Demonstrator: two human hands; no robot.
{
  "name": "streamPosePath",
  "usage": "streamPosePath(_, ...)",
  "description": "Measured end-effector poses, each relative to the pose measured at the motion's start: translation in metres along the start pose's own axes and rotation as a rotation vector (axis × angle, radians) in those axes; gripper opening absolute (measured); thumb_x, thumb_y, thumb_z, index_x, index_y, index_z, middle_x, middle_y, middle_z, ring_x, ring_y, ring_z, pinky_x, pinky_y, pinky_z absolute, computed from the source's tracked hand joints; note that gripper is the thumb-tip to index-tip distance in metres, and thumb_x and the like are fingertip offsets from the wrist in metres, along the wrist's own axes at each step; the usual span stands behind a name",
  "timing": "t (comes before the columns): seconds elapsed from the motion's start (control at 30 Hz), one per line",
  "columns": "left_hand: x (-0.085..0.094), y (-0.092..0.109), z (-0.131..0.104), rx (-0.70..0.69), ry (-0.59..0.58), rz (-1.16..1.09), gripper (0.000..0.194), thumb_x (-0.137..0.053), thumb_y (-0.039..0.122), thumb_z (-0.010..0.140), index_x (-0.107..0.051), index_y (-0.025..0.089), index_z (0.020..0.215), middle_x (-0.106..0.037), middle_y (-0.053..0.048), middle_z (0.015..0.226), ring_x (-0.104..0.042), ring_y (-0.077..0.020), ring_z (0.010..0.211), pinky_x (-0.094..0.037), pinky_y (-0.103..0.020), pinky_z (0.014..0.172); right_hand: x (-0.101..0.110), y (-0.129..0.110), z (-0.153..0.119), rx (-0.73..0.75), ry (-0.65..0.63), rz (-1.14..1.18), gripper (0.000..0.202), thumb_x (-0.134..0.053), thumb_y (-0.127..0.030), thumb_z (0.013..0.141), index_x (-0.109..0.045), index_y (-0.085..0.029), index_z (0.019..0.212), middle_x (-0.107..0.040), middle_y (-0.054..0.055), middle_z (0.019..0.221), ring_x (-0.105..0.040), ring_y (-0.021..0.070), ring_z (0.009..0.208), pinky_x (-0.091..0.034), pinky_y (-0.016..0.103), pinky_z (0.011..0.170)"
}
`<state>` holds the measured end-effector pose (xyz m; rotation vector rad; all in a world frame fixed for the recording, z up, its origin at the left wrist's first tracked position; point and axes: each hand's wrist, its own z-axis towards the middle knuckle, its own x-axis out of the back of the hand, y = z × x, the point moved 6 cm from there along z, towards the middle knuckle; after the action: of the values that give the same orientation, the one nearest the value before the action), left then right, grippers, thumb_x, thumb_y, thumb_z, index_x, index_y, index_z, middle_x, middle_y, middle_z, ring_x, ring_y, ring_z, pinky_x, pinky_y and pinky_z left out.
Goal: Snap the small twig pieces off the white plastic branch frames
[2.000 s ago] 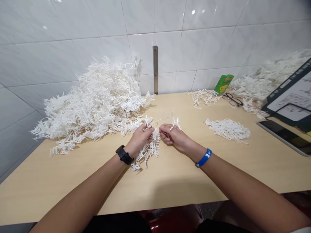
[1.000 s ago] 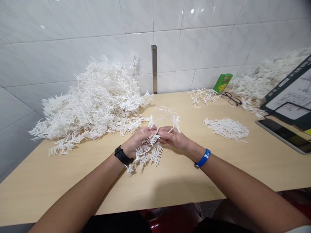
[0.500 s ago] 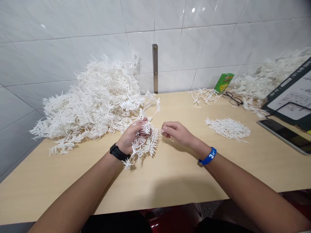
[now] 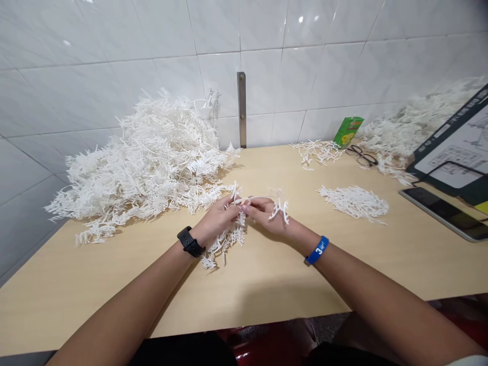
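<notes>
Just right of a big heap of white branched plastic pieces (image 4: 152, 152), my two hands meet over the table. My left hand (image 4: 219, 218), with a black watch at the wrist, is closed around a bunch of white branched pieces (image 4: 229, 239) that hangs below the fingers. Fingertips pinched, my right hand (image 4: 263, 213) touches the left one and grips a white branched piece (image 4: 281, 211), whose forked end sticks out over the back of the hand. Where the fingertips join, the small parts are partly hidden.
On the right lies a flat pile of thin white pieces (image 4: 354, 202). Behind it are loose white pieces (image 4: 316, 152), a green carton (image 4: 347, 131) and eyeglasses (image 4: 361, 155). A phone (image 4: 446, 212) lies near a dark printed board (image 4: 457, 147). Another white heap (image 4: 412, 122) sits against the tiled wall.
My right hand has moved left to meet my left hand and now grips a branched piece. The strand that stood up from my left hand now reaches across to the right.
</notes>
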<state>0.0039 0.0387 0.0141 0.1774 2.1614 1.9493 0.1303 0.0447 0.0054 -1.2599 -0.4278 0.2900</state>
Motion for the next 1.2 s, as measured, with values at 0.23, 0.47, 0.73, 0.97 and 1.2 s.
streamPosePath(0.23, -0.012, -0.006, -0.004, 0.123, -0.246, -0.267, 0.028, -0.076, 0.031, 0.072, -0.054, 0.017, 0.084, -0.063, -0.001, 0.069, -0.063, -0.0151, 0.063, -0.045, -0.024, 0.060, -0.010, 0.006, -0.001, -0.053, -0.159, 0.368, 0.036, -0.062, -0.045, 0.084, -0.050, -0.018, 0.065, -0.041, -0.003, 0.062, -0.035, 0.0103, 0.057, -0.029, 0.026, 0.056)
streamPosePath(0.47, -0.019, -0.002, -0.012, 0.158, -0.316, -0.380, 0.025, -0.075, 0.025, 0.072, -0.054, 0.016, 0.083, -0.071, -0.008, 0.073, -0.070, -0.0213, 0.071, -0.051, -0.028, 0.065, -0.012, -0.007, -0.005, -0.051, -0.226, 0.572, 0.033, -0.066, -0.042, 0.082, -0.051, -0.017, 0.065, -0.040, -0.003, 0.063, -0.035, 0.0115, 0.060, -0.031, 0.026, 0.061)
streamPosePath(0.73, -0.020, -0.006, -0.011, 0.152, -0.384, -0.430, 0.019, -0.072, 0.021, 0.076, -0.058, 0.013, 0.086, -0.073, -0.009, 0.077, -0.071, -0.0212, 0.073, -0.052, -0.027, 0.068, -0.013, 0.000, -0.007, -0.106, -0.253, 0.690, 0.031, -0.069, -0.038, 0.081, -0.050, -0.017, 0.068, -0.039, -0.004, 0.063, -0.033, 0.0107, 0.060, -0.029, 0.026, 0.061)
streamPosePath(0.97, -0.021, -0.007, -0.013, 0.184, -0.427, -0.469, 0.018, -0.074, 0.020, 0.075, -0.059, 0.013, 0.084, -0.071, -0.007, 0.073, -0.068, -0.0161, 0.064, -0.048, -0.022, 0.058, -0.013, 0.006, -0.009, -0.103, -0.292, 0.709, 0.029, -0.069, -0.036, 0.082, -0.051, -0.016, 0.072, -0.039, -0.004, 0.063, -0.033, 0.0101, 0.059, -0.028, 0.025, 0.061)
streamPosePath(1.2, -0.019, -0.014, -0.012, 0.208, -0.404, -0.432, 0.021, -0.074, 0.022, 0.073, -0.057, 0.013, 0.081, -0.066, -0.005, 0.069, -0.061, -0.0137, 0.057, -0.043, -0.023, 0.053, -0.016, 0.006, -0.011, -0.118, -0.324, 0.719, 0.027, -0.068, -0.036, 0.081, -0.050, -0.017, 0.075, -0.037, -0.004, 0.065, -0.032, 0.0105, 0.060, -0.029, 0.025, 0.060)
